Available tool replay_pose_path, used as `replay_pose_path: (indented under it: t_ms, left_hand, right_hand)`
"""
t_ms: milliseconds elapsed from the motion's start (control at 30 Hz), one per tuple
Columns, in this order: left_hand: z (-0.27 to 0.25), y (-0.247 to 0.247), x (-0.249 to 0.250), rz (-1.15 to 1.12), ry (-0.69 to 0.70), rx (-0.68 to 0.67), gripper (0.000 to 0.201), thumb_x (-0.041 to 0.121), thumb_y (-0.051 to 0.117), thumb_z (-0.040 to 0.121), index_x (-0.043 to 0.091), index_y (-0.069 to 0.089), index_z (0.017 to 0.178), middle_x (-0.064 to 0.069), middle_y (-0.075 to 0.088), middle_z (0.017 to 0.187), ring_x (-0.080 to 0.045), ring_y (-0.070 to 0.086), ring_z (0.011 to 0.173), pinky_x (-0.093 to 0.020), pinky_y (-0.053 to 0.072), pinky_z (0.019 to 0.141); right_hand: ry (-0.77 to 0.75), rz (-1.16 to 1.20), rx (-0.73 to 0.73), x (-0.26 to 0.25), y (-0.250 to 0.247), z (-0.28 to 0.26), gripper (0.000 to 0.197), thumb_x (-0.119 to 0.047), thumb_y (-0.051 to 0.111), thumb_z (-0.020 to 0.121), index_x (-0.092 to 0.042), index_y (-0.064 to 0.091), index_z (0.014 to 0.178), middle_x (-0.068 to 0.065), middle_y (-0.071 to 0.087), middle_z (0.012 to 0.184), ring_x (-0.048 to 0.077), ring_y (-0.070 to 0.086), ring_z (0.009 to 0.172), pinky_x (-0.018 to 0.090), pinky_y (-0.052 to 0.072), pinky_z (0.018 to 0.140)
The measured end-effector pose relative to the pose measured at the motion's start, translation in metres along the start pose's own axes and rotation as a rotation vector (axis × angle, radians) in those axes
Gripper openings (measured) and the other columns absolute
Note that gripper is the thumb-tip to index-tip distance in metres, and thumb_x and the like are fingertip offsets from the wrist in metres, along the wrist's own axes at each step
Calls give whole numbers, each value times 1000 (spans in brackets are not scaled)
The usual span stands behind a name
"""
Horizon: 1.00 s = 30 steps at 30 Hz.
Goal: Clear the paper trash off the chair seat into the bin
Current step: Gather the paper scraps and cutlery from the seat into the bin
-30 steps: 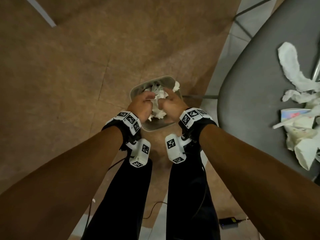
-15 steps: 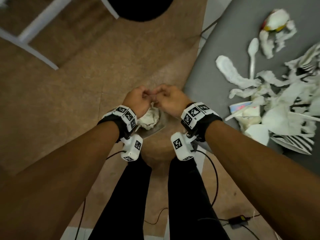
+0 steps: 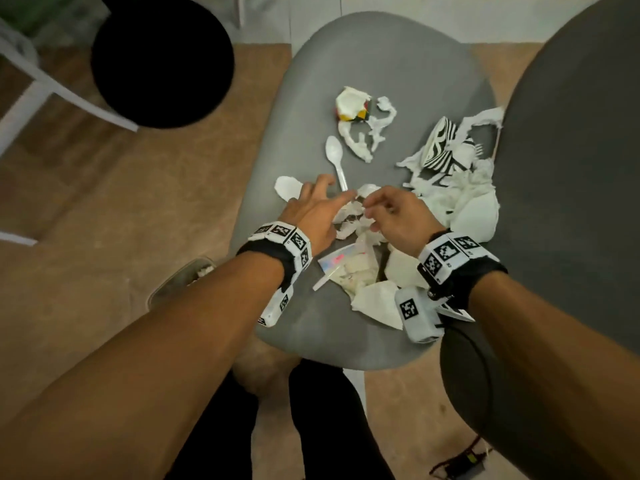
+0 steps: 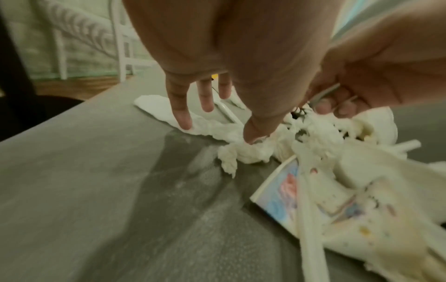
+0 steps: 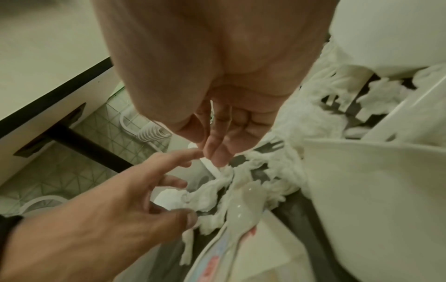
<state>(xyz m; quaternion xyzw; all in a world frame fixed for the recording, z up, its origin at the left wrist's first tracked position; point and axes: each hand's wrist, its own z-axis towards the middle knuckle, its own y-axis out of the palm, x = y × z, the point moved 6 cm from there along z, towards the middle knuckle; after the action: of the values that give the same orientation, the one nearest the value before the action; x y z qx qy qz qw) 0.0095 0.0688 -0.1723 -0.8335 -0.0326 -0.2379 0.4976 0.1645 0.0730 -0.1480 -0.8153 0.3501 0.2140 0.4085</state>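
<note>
The grey chair seat (image 3: 398, 64) carries a heap of white paper trash: crumpled tissue (image 3: 349, 223), a flattened printed cup (image 3: 339, 261), a striped cup (image 3: 440, 143), a crushed cup (image 3: 349, 105) and a white plastic spoon (image 3: 335, 154). My left hand (image 3: 318, 206) reaches over the tissue (image 4: 243, 152) with straight spread fingers, and its thumb tip touches the paper. My right hand (image 3: 374, 209) hovers just right of it with loosely curled fingers at the top of the pile and no clear hold on anything. The bin (image 3: 173, 282) stands on the floor, mostly hidden under my left forearm.
A dark grey round surface (image 3: 571, 168) borders the seat on the right. A black round stool (image 3: 159, 60) and a white frame (image 3: 34, 84) stand at the far left. A cable and adapter (image 3: 464, 462) lie on the brown floor by my legs.
Both hands left the bin, where they had pressed tissue down, and swung right and up to the chair seat. They are now empty over the paper heap.
</note>
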Motion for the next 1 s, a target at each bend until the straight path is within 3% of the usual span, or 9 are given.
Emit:
replay_pose_path:
  t_ms: [133,200,333,400,500,667,800,900,1000]
  left_hand:
    - [20,15,7,174,15,-62,102,2,70,75,43,12,149,-7,14,154,-37,37,124,-51,49,83]
    - [31,16,6,221,12,-54,110,-8,69,69,39,12,151,-5,10,157,-36,38,120,-47,49,77]
    - [45,15,5,117,-28,-82,78,-20,58,67,20,43,133,-6,34,139,-34,42,113,-40,48,75]
    - [46,15,0,38,-87,-82,52,-16,55,74,13,50,118,-8,42,127,-29,43,104,-36,39,71]
    - [35,14,-9,-19,-80,-58,28,-5,51,86,10,57,109,-9,48,119,-30,45,105,-32,36,78]
    - [0,7,-26,-108,-15,3,30,-7,55,78,14,60,98,-2,49,107,-25,43,96,-36,42,80]
    - [-12,-2,-37,-110,-36,45,28,-8,56,77,12,61,96,-3,51,109,-25,45,99,-37,45,83]
    - [-17,-7,-41,-159,1,107,29,-12,56,73,11,59,91,-2,51,104,-26,47,95,-41,47,79]
    - [-23,-13,-53,-309,-40,218,24,-11,51,75,9,60,85,1,50,98,-26,50,92,-37,45,78]
  right_hand:
    - [-44,-23,-8,14,-8,12,16,-30,52,83,-34,64,92,-4,71,94,21,70,88,46,57,87]
    - [-67,-32,8,17,-10,18,18,-26,54,87,-26,67,100,-3,71,96,20,69,88,42,57,88]
    - [-129,-187,114,10,-28,37,21,-17,53,92,-16,67,108,3,69,103,22,65,93,31,51,88]
    - [-175,-252,161,-1,-38,52,22,-18,54,92,-17,65,111,6,64,110,23,62,98,32,50,89]
    - [-209,-324,168,-25,-48,79,26,-18,55,93,-18,61,118,7,55,123,23,60,102,36,50,94]
    - [-243,-388,203,-69,-49,120,41,-19,58,90,-16,53,130,8,46,135,32,61,105,39,51,92]
    - [-187,-400,103,-79,-29,146,63,-24,62,85,-23,41,145,9,40,146,34,51,126,40,44,104]
    - [-154,-340,160,-80,-22,151,47,-19,60,85,-29,54,131,10,46,134,33,55,116,31,45,94]
    - [-189,-364,205,-87,-12,139,32,-12,52,89,-24,60,117,10,53,124,28,56,101,25,35,78]
